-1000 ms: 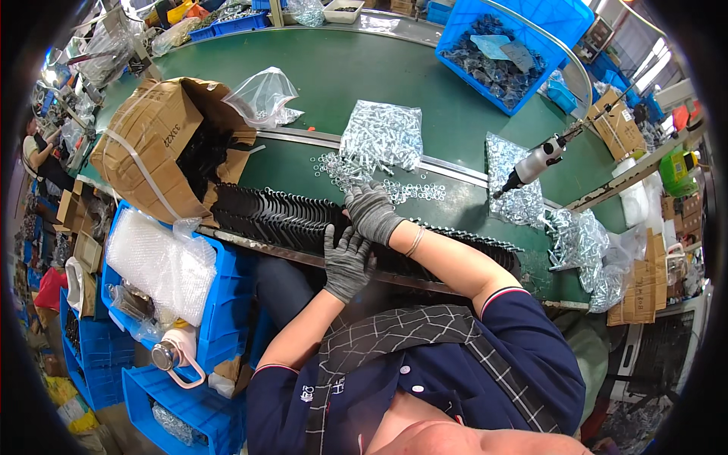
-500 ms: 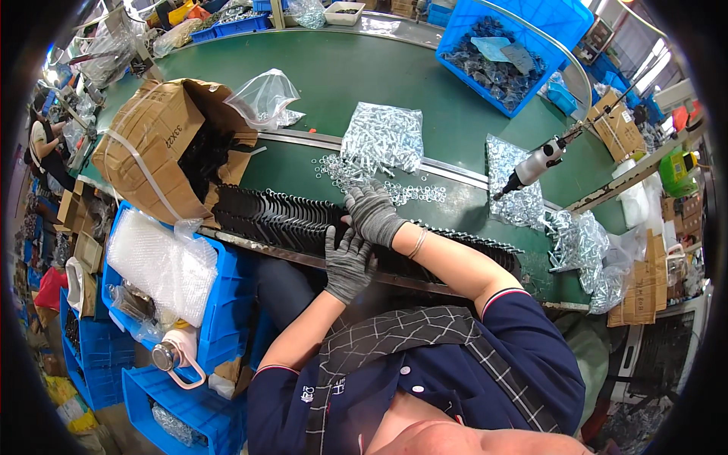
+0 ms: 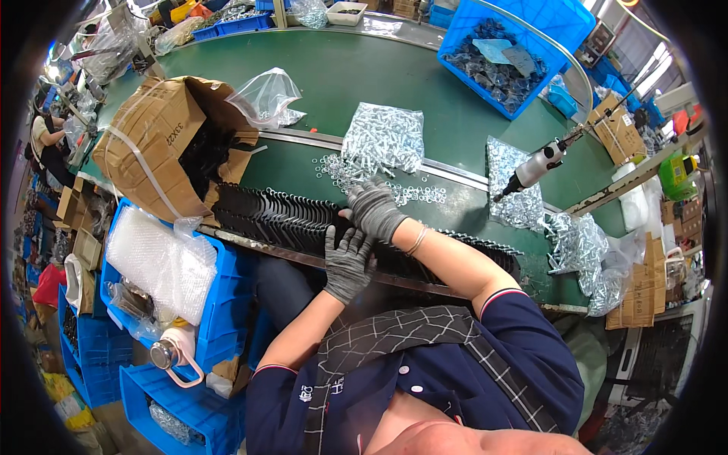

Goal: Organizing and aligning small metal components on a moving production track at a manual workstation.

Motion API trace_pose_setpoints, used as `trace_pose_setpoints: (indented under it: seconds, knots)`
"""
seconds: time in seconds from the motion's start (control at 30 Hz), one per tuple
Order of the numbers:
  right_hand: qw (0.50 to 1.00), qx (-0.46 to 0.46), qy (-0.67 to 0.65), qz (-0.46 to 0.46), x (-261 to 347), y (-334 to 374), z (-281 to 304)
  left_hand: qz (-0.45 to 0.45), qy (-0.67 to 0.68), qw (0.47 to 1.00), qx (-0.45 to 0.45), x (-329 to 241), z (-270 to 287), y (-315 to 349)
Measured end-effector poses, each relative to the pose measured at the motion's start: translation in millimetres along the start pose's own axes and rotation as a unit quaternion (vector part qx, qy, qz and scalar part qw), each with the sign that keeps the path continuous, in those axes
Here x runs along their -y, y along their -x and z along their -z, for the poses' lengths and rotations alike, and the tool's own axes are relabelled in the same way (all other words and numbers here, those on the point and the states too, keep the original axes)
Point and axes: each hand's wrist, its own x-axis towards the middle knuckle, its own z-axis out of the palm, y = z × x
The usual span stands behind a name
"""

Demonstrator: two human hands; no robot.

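A long row of thin black parts (image 3: 280, 216) stands packed side by side along the near edge of the table, with small metal rings showing along the top of its right part. My right hand (image 3: 374, 212), in a grey striped glove, is over the middle of this row, fingers bent together; whatever they pinch is hidden. Just below it, my left hand (image 3: 348, 264), gloved alike, lies against the front of the row with its fingers apart. Loose metal washers (image 3: 415, 193) are scattered just beyond my right hand, beside a clear bag of bolts (image 3: 384, 138).
An open carton (image 3: 155, 144) of black parts lies at the left. A power screwdriver (image 3: 537, 167) hangs at the right over another bag of hardware (image 3: 504, 186). A blue bin (image 3: 523, 95) stands at the back; blue crates (image 3: 227, 288) sit at lower left.
My right hand has shifted very slightly, its fingertips a little farther up over the row. My left hand stays in nearly the same place.
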Motion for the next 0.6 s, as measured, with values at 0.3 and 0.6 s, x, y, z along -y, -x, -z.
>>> trace_pose_setpoints:
  seconds: [0.3,0.6]
  knots:
    - [0.979,0.142,-0.009,-0.144,-117,-40,-55,0.021,-0.023,0.999,-0.040,0,-2,0]
    - [0.962,0.153,-0.133,-0.185,-128,-22,-27,0.014,0.008,0.999,-0.038,5,2,1]
